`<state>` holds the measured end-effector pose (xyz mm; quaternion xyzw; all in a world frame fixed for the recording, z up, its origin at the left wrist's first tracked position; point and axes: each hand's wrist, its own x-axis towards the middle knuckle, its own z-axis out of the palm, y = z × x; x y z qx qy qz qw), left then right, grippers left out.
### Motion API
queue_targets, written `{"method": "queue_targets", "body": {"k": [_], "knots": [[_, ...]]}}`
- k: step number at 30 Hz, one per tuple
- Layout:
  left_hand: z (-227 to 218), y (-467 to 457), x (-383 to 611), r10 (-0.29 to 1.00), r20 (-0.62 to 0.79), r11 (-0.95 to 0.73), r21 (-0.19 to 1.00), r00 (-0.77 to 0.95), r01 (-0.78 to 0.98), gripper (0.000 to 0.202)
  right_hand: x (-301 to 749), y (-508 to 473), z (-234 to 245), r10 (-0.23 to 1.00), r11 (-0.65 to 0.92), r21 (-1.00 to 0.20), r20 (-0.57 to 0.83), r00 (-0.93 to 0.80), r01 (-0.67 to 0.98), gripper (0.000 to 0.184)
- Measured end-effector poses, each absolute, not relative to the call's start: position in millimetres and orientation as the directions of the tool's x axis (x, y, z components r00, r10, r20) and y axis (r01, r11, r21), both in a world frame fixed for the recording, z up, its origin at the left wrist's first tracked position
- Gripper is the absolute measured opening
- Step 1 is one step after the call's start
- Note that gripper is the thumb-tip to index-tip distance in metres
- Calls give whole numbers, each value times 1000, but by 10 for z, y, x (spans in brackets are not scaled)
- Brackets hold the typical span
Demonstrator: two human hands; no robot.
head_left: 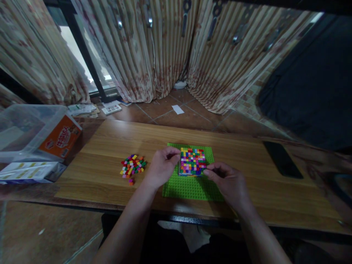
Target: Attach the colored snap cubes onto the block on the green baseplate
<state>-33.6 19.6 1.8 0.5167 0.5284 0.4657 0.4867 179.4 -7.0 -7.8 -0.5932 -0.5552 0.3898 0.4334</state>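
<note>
A square layered block of small multicoloured toy bricks [192,160] stands on a green studded baseplate [189,189]. At its left edge is my left hand [164,165], with thumb and index finger brought together by the upper corner. My right hand [230,182] is at the lower right edge, its thumb and index fingertip pinched close against the bricks. Whatever lies between the fingertips of either hand is too small to make out. Left of the baseplate is a loose pile of bricks [134,165], with a couple of bricks [131,181] just in front of it.
The wooden tabletop [90,176] carries a dark phone [282,159] at the right. A clear plastic bin [27,128] with an orange label and a white box [30,172] stand at the left. Beyond the table hang striped curtains [154,55].
</note>
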Motion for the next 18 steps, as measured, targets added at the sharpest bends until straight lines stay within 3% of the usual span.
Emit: {"method": "queue_targets", "body": {"k": [11, 18], "knots": [[56, 185, -326, 999, -23, 20, 991, 25, 129, 13, 1847, -48, -61, 996, -72, -961, -58, 61, 266, 43], [55, 185, -325, 999, -26, 21, 990, 30, 138, 15, 1805, -52, -55, 992, -124, -945, -108, 72, 303, 45]]}}
